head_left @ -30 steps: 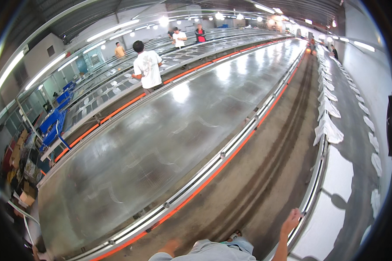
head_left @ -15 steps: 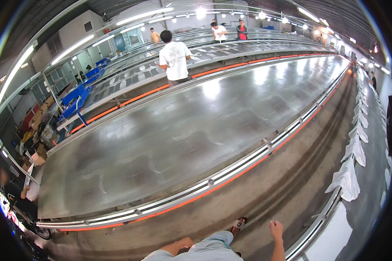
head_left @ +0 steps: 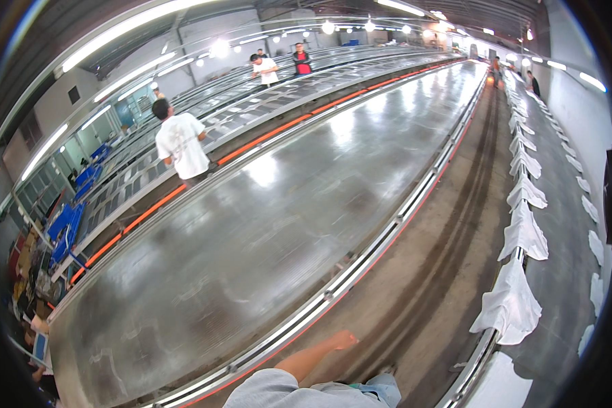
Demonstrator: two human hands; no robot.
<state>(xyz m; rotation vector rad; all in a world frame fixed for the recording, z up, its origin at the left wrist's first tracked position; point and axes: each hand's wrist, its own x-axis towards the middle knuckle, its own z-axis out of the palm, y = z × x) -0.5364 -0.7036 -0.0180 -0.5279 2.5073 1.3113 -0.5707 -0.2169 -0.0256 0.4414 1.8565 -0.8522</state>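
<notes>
My left hand point(head_left: 345, 338) swings forward over the concrete floor, beside the near rail of a long grey table point(head_left: 251, 258). Its fingers look loosely curled, slightly blurred, and I see nothing in them. It touches neither table nor rail. My right hand is out of the picture. The table has a dull, shiny top with faint pale outlines of shapes on it. A metal rail point(head_left: 328, 295) with small round knobs runs along its near edge, with a thin red strip below.
On my right, white cloth pieces point(head_left: 512, 306) drape over the edge of another long dark table point(head_left: 557, 285). The floor aisle point(head_left: 442, 272) between the tables has dark tracks. A person in a white shirt point(head_left: 183, 146) stands beyond the grey table. Blue frames point(head_left: 66, 228) stand at the far left.
The view has turned right and moved along the aisle. My left arm has swung forward, and my right hand has left the picture. The white cloths appear nearer.
</notes>
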